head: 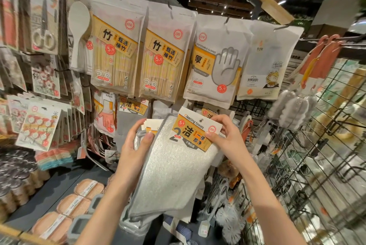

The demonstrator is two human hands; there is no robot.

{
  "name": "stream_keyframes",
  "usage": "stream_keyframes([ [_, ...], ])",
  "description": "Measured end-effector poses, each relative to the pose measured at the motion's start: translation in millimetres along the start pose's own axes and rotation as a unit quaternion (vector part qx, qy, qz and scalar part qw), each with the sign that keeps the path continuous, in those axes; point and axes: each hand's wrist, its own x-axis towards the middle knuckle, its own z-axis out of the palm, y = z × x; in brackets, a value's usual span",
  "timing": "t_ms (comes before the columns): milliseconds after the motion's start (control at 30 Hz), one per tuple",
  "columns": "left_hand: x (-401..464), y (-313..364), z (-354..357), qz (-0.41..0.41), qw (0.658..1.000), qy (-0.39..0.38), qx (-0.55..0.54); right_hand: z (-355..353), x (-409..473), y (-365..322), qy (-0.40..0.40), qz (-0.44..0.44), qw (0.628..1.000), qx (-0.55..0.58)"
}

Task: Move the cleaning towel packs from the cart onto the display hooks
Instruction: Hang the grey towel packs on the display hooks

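- While a stack of cleaning towel packs (174, 165) is being held up between both hands, its left edge is being gripped by the left hand (136, 145).
- Its orange label card (195, 132) is being pinched by the right hand (227, 136).
- Disposable glove bags (213, 62) are hanging above the right hand.

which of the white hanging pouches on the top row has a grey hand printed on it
The disposable gloves pouch, third from left, right of the two bamboo packs; the rightmost pouch shows a cartoon.
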Motion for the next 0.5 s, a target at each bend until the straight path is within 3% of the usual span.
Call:
stream_keyframes([
  [167,3,-5,-7,0.002,0.999,0.045,-0.027,-11,6,17,0.044,0.051,0.997,0.041],
  [400,11,-12,-18,0.007,0.998,0.056,0.017,-24,22,48,0.100,0.139,0.974,0.148],
  [500,13,-13,-20,0.009,0.998,0.064,0.016,-27,31,58,0.134,0.149,0.969,0.142],
])
